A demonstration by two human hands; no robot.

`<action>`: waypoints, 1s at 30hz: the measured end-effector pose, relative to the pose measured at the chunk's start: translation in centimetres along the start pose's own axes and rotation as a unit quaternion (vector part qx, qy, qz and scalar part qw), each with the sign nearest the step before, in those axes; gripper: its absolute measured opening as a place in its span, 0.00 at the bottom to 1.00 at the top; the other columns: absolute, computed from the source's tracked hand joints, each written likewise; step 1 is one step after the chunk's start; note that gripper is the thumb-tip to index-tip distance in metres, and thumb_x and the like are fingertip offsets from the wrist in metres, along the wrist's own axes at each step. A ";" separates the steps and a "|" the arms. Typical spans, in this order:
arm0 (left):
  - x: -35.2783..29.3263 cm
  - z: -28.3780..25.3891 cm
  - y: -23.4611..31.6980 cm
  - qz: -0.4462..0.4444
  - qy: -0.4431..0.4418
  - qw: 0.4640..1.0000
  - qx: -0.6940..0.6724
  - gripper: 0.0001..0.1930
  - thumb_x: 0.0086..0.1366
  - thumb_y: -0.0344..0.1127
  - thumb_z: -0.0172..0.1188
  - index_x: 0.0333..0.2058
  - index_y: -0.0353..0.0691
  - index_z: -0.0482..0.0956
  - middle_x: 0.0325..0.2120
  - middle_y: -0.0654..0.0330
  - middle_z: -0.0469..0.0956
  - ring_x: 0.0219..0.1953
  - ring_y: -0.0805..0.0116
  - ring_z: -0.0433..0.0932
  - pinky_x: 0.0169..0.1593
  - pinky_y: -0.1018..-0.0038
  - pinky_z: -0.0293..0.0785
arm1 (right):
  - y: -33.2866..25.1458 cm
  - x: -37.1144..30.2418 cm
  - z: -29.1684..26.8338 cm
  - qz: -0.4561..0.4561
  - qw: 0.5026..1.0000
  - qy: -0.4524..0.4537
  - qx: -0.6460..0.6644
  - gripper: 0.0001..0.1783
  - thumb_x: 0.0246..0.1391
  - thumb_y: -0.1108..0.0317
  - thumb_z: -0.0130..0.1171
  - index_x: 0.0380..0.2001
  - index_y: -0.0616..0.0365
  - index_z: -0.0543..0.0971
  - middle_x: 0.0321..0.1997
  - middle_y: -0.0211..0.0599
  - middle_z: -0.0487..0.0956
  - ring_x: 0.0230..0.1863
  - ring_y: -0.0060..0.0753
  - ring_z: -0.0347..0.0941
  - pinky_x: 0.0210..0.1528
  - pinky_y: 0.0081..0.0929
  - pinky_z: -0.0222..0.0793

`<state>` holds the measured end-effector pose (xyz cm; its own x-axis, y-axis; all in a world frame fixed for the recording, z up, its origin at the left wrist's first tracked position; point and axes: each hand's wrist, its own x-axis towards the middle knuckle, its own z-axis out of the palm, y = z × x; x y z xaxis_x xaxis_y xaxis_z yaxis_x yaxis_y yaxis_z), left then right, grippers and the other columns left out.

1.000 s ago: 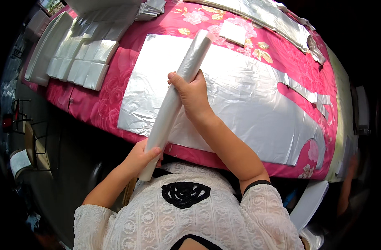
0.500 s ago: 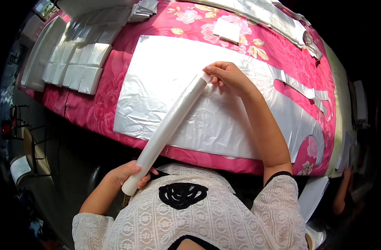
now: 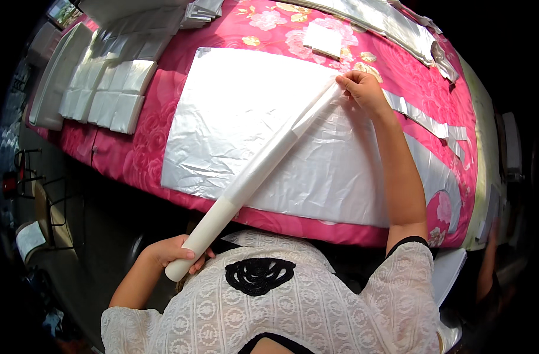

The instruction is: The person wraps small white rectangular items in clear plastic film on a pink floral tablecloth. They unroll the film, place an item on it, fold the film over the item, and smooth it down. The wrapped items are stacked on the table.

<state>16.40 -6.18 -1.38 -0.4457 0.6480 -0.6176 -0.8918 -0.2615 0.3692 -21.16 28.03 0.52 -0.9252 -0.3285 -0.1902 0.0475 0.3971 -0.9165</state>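
A long white tube (image 3: 213,221) slants from my lap out over the table, its near end bare. My left hand (image 3: 178,252) is closed round it close to that end. Thin, shiny plastic film (image 3: 269,156) wraps the tube's farther part and stretches past it, narrowing to a tip. My right hand (image 3: 364,91) pinches that tip between thumb and fingers. Beneath lies a wide stack of white plastic sheeting (image 3: 234,100), lightly wrinkled, near the table's front edge. The tube's far end is hidden within the film.
The table wears a pink floral cloth (image 3: 142,153). Folded white packets (image 3: 119,97) stand in rows at left, beside a clear plastic bin (image 3: 60,82). One packet (image 3: 322,40) lies beyond the sheeting. Plastic strips (image 3: 423,121) lie right; another person's arm (image 3: 487,265) shows far right.
My right hand has moved farther out and to the right, drawing the film along the tube. More bare tube shows near my left hand, which has shifted slightly down and left.
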 end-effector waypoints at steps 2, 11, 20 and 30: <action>-1.5 -0.4 -0.4 -0.036 0.001 0.999 0.006 0.29 0.48 0.43 0.69 0.44 0.30 0.71 0.27 0.57 0.76 0.29 0.72 0.76 0.37 0.77 0.74 | 2.2 1.2 -3.9 -0.011 0.997 0.073 -0.032 0.11 0.50 0.61 0.62 0.23 0.57 0.76 0.18 0.22 0.71 0.18 0.12 0.62 0.17 0.15 0.55; -2.8 -0.2 2.7 -0.106 -0.018 0.955 0.277 0.24 0.51 0.37 0.68 0.44 0.33 0.72 0.37 0.61 0.76 0.40 0.73 0.73 0.45 0.75 0.70 | 4.8 0.8 -10.0 -0.025 0.991 0.126 -0.019 0.11 0.51 0.62 0.62 0.25 0.59 0.78 0.19 0.22 0.72 0.20 0.11 0.63 0.22 0.13 0.59; 5.1 9.0 15.9 0.183 0.188 0.560 0.786 0.22 0.43 0.36 0.69 0.38 0.37 0.75 0.34 0.55 0.76 0.38 0.55 0.75 0.45 0.65 0.71 | 0.1 2.4 -1.6 -0.088 0.995 -0.019 -0.052 0.11 0.51 0.60 0.62 0.27 0.58 0.78 0.21 0.21 0.72 0.23 0.13 0.65 0.26 0.14 0.62; 12.1 7.9 11.9 0.386 -0.044 0.291 0.874 0.32 0.60 0.52 0.48 0.55 0.32 0.63 0.59 0.53 0.58 0.64 0.61 0.53 0.65 0.66 0.47 | -0.3 4.0 -0.2 -0.057 0.994 -0.044 -0.080 0.11 0.50 0.63 0.63 0.27 0.60 0.78 0.20 0.24 0.73 0.20 0.13 0.65 0.21 0.16 0.61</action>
<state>1.01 4.16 1.06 -0.3875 0.9153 0.1098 0.9091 0.3595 0.2106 -24.91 26.77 0.09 -0.8842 -0.4500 -0.1252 -0.1222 0.4815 -0.8679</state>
